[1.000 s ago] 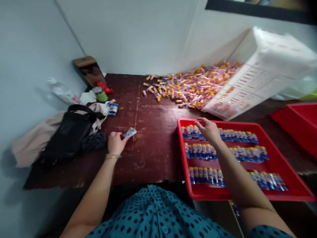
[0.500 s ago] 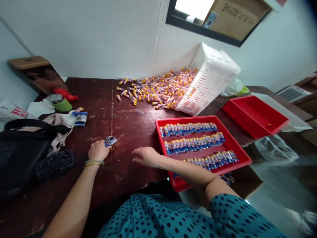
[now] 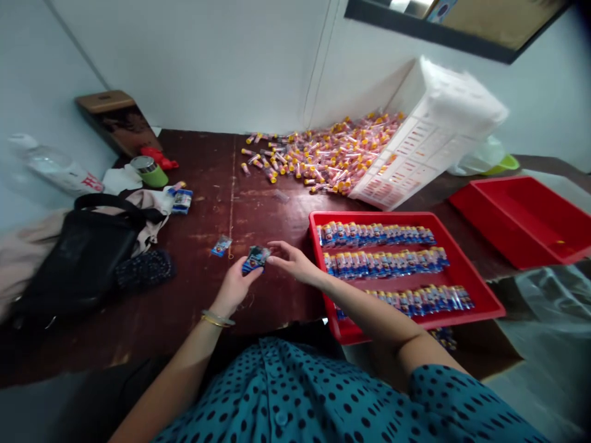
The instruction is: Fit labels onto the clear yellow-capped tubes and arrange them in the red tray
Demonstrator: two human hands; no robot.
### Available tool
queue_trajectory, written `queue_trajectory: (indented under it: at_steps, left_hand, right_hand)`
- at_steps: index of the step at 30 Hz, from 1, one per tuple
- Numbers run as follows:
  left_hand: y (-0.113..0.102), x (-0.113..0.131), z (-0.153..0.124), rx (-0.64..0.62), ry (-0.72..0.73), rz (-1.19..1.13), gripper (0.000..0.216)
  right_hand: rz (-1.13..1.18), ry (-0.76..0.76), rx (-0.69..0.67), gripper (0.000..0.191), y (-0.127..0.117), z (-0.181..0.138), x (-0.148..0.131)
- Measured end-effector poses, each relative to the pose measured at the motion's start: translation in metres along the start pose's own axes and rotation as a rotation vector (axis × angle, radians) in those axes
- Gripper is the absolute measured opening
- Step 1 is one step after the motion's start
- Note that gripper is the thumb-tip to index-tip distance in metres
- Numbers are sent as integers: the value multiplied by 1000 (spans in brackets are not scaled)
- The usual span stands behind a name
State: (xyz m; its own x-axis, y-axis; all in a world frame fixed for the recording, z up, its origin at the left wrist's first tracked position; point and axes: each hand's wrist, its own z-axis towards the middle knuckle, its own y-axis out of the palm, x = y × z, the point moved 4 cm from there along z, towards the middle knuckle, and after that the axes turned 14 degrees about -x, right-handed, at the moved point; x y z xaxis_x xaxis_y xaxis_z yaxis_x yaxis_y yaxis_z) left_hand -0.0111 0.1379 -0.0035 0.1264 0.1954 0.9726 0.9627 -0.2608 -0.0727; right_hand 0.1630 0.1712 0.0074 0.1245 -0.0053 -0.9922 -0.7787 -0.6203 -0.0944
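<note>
My left hand [image 3: 234, 284] grips small blue plastic packets [image 3: 253, 259] between thumb and fingers, above the brown table; how many are in the bunch I cannot tell. My right hand [image 3: 295, 263] is at the clear upper right end of these packets, its thumb and fingers apart, the thumb touching or very close to the edge. Left of them, one more blue packet [image 3: 221, 245] lies flat on the table, beside a small yellow rubber band [image 3: 231, 256]. At my right forearm stands a red tray [image 3: 480, 295] with three rows of filled blue packets [image 3: 388, 263].
A heap of small clear tubes with yellow caps [image 3: 318, 157] spills from a tipped white basket [image 3: 415, 147]. Another red tray [image 3: 517, 231] stands at right. On the left are a black bag [image 3: 78, 252], a green-bottomed jar [image 3: 150, 172], a bottle [image 3: 53, 166] and another blue bundle [image 3: 182, 200].
My left hand has lifted blue packets off the table and moved right, leaving one packet lying. My right hand has come up to the held packets. The camera view has shifted.
</note>
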Motion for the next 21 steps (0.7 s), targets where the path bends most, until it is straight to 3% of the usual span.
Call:
queue_trajectory:
  at_steps: [4, 7, 9, 10, 12, 16, 18, 21]
  left_hand:
    - [15, 5, -18, -60, -23, -103, 39]
    - [6, 0, -24, -172, -90, -277, 38]
    - [-8, -6, -25, -179, -150, -358, 36]
    - [-16, -10, -24, -151, -178, -374, 35]
    - [-37, -19, -23, -22, -235, -391, 37]
    - [-71, -32, -26, 106, -283, -352, 35]
    - [-86, -39, -33, 150, -319, -342, 33]
    - [-103, -50, -43, 194, -371, -373, 31]
  right_hand:
    - [39, -48, -106, 29, 11, 1, -12]
    - [-23, -32, -229, 27, 18, 9, -19]
    - [-128, -48, -302, 26, 22, 31, -21]
    - [-214, -57, -309, 26, 24, 47, -21]
    - [-434, -34, -193, 27, 23, 88, -17]
    - [-933, 179, -65, 30, 34, 166, 11]
    - [-1054, 164, -9, 24, 48, 189, 22]
    - [-1053, 174, -65, 24, 65, 198, 29]
